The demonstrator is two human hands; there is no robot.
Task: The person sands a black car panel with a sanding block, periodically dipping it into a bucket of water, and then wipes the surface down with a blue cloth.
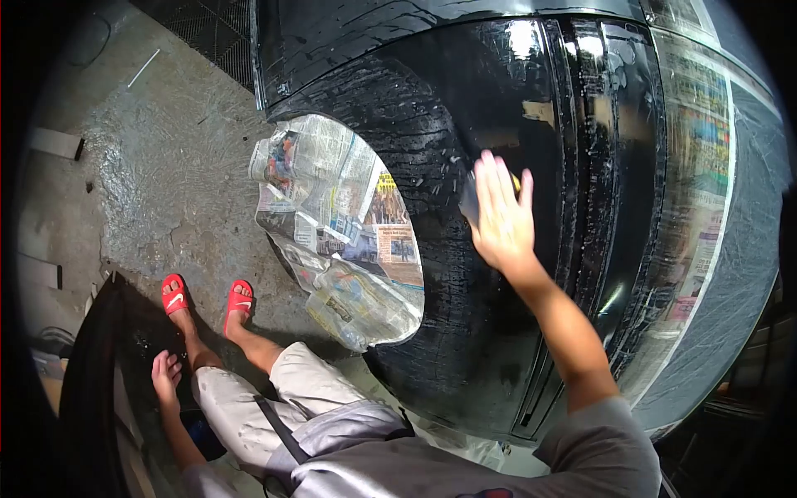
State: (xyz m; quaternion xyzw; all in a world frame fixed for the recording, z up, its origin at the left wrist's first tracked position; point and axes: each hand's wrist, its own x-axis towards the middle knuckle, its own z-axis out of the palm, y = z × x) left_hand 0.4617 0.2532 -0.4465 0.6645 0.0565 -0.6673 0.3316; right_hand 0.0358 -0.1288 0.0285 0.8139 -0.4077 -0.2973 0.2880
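My right hand (504, 224) lies palm-down on the wet black car body panel (440, 332), fingers stretched upward. Under it is a dark grey sheet (468, 197) that looks like sandpaper, with a bit of yellow showing beside the little finger. The palm hides most of this piece. My left hand (167, 375) hangs low beside my leg, fingers loosely bent and apart, with nothing visible in it. Wet newspaper (349, 207) covers the wheel arch, left of my right hand. Water streaks and drops cover the panel around the hand.
More newspaper and clear film (693, 199) mask the car's right side. Wet concrete floor (178, 174) lies under my red sandals (239, 305). A dark panel (87, 357) stands near my left arm. A black grate (217, 37) is at the top, and pale blocks (54, 143) sit far left.
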